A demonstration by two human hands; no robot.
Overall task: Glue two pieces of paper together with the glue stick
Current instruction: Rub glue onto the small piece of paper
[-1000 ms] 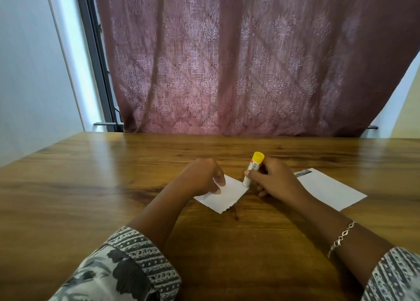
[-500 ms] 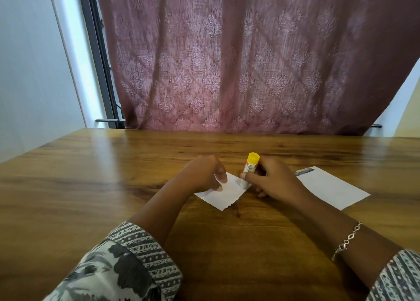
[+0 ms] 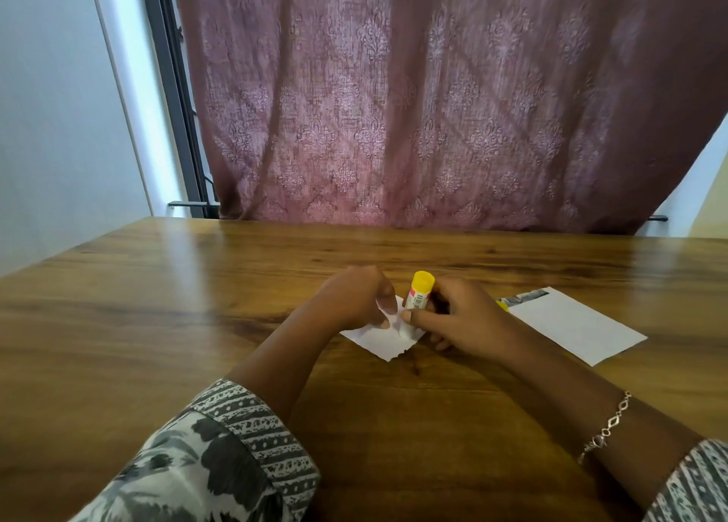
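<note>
Wooden table (image 3: 157, 324): right hand (image 3: 468, 320) grips glue stick (image 3: 419, 295), slid inward over small paper (image 3: 378, 340) left hand (image 3: 350, 301) holds.

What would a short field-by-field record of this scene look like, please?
left hand: holds small paper at its far edge
right hand: grips glue stick
glue stick: upright, yellow end up, lower end on small paper
large paper: flat on table, right of both hands, untouched
stage: gluing small paper; papers not yet joined
</note>
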